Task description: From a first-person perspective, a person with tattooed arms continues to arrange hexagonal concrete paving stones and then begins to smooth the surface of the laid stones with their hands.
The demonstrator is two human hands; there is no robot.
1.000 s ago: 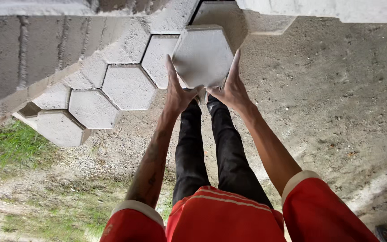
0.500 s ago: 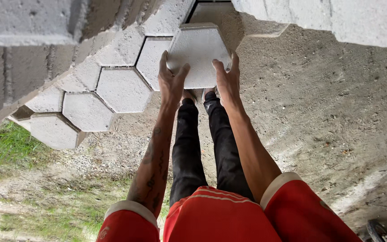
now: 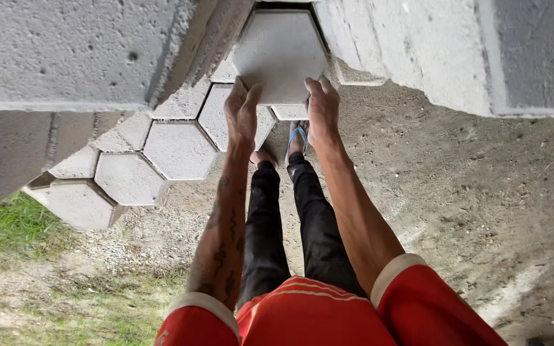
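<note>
We hold a hexagonal paving stone point(image 3: 279, 54) over the open gap at the edge of the paving point(image 3: 177, 148).
Left hand point(image 3: 241, 115) and right hand point(image 3: 322, 106) grasp its sides; next it needs careful lowering, level with the neighbours.

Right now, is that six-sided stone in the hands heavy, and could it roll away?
Probably heavy: the hexagonal paver looks like thick grey concrete, and both the left hand and right hand grip it. It looks stiff, not bendy. Its flat sides suggest it would not roll, and its rough surface seems unlikely to slip.
</note>
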